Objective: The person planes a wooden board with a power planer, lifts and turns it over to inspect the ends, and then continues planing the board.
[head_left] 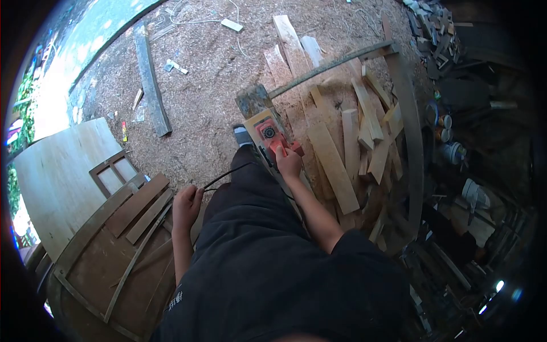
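Note:
My right hand (289, 163) is wrapped round the rear handle of a red electric hand planer (269, 132). The planer rests on a pale wooden board (249, 123) that runs back along my right leg. Beside my left thigh, my left hand (187, 208) is closed around the planer's black power cord (231, 170). From that hand the cord crosses over my leg towards the tool. A worn wooden block (253, 100) stands just beyond the planer, at the end of the board.
Loose planks (333, 165) and offcuts lie to my right, inside a wooden frame (330, 69). Wood shavings (199, 85) cover the ground ahead. A weathered beam (150, 80), a plywood sheet (62, 176) and brown boards (139, 208) lie left. A white power strip (232, 25) sits far ahead.

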Tool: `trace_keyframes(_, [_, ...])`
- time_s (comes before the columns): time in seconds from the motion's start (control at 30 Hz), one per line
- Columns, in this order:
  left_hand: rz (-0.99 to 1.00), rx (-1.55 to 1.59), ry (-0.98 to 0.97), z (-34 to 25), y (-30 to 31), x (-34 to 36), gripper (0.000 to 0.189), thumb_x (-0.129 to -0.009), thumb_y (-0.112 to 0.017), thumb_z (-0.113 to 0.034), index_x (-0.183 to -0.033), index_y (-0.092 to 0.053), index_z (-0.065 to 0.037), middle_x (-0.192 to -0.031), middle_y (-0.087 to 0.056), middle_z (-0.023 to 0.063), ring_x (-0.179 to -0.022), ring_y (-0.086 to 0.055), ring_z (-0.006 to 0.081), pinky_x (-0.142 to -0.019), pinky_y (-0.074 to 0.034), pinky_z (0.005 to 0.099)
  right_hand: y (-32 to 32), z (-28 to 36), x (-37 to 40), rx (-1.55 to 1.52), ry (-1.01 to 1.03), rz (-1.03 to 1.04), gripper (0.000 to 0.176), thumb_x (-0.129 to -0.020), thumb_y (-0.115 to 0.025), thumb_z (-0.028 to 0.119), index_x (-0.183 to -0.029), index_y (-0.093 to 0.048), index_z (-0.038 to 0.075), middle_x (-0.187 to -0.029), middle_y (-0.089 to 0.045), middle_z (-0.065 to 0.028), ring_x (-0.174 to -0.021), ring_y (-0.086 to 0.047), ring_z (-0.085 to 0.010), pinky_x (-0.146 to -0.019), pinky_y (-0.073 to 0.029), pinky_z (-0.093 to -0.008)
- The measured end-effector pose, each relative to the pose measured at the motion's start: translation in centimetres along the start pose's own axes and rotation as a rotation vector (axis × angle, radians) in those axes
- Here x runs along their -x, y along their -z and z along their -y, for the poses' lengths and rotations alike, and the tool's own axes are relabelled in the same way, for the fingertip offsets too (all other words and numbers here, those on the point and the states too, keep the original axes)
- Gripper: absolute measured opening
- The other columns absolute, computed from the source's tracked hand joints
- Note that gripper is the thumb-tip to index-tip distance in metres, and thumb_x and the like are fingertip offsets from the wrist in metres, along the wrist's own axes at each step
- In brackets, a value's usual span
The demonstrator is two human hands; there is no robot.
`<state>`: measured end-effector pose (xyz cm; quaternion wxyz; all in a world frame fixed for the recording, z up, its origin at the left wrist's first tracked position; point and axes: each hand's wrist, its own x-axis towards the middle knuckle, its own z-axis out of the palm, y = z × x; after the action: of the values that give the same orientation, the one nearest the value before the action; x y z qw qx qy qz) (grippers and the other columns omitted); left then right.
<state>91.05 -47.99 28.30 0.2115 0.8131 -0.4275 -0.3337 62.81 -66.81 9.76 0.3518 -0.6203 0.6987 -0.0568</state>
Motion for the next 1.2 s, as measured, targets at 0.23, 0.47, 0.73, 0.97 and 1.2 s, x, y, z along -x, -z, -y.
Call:
trace_keyframes(0.23, [-0.107,-0.021,0.049,0.3,1.9,-0.7,0.035,-0.101,-0.068,-0.022,-0.078,-0.052,0.0,-0.072,-0.053,0.018,-0.072,-0.055,0.0377,-0.065,-0.042,0.0469,-2.0,5.1,-4.8,-0.022,0.012,-0.013,0.057,-0.098,-0.054,0.055,-0.094,-0.08,0.005,-0.085,-0.075,-0.0229,-0.084,-0.072,-0.0435,-0.08,-0.056,-0.051])
trace_keyframes(0.47, [-0.201,0.047,0.104,0.6,4.2,3.2,0.038,-0.102,-0.067,-0.025,-0.079,-0.053,0.001,-0.069,-0.051,0.018,-0.068,-0.054,0.0371,-0.064,-0.041,0.0464,-1.0,5.6,-7.7,-0.469,0.003,0.113,0.053,-0.102,-0.055,0.046,-0.08,-0.073,0.001,-0.06,-0.062,-0.0042,-0.048,-0.06,-0.0151,-0.047,-0.047,-0.0314])
trace_keyframes(0.73, [-0.27,0.052,0.059,3.1,2.5,8.9,0.039,-0.102,-0.067,-0.027,-0.079,-0.053,0.001,-0.068,-0.052,0.0181,-0.067,-0.054,0.0375,-0.063,-0.041,0.0466,6.3,0.8,-3.4,-0.594,-0.126,0.218,0.049,-0.098,-0.064,0.049,-0.082,-0.071,0.003,-0.06,-0.061,-0.0039,-0.042,-0.057,-0.0161,-0.04,-0.045,-0.0328])
trace_keyframes(0.97, [-0.241,0.051,-0.05,5.6,-1.9,19.9,0.038,-0.1,-0.069,-0.027,-0.08,-0.053,0.001,-0.072,-0.053,0.0178,-0.07,-0.054,0.0382,-0.064,-0.042,0.0475,13.4,-12.8,10.7,-0.554,-0.305,0.134,0.02,-0.09,-0.08,0.023,-0.086,-0.067,0.009,-0.067,-0.059,-0.0004,-0.049,-0.056,-0.0134,-0.046,-0.048,-0.0318])
trace_keyframes(1.2, [-0.126,-0.017,-0.249,9.5,-8.0,29.1,0.036,-0.1,-0.07,-0.024,-0.08,-0.053,0.001,-0.073,-0.052,0.0169,-0.074,-0.054,0.0363,-0.067,-0.043,0.0466,18.8,-26.0,26.8,-0.822,-0.622,-0.085,0.015,-0.091,-0.074,0.018,-0.085,-0.065,0.008,-0.07,-0.06,-0.0024,-0.054,-0.058,-0.0165,-0.05,-0.05,-0.0361])
